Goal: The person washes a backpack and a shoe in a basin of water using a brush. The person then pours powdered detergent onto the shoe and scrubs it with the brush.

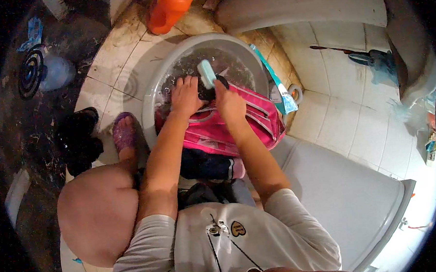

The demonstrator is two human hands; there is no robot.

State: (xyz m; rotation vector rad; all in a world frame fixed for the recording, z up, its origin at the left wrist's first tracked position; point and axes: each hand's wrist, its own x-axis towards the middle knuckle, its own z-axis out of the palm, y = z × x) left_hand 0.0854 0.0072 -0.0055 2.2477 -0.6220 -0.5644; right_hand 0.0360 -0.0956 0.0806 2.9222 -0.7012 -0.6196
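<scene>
A pink bag with grey trim (210, 131), seemingly a backpack, lies half in a round grey basin (150, 97) and hangs over its near rim. My left hand (186, 94) presses and grips the bag's dark wet part, its fingers bent over it. In my right hand (230, 104) is a pale green block (206, 73), held by its near end; whether it is a brush or a bar of soap I cannot make out. Murky, sudsy water (185, 59) fills the far side of the basin. Part of the bag is under the water.
An orange container (169, 11) stands behind the basin. A teal packet (269, 75) leans at its right rim. To the right is a grey panel (344, 193) beside a tiled wall (341, 111). At left lie a black coil (30, 71) and dark items (79, 139).
</scene>
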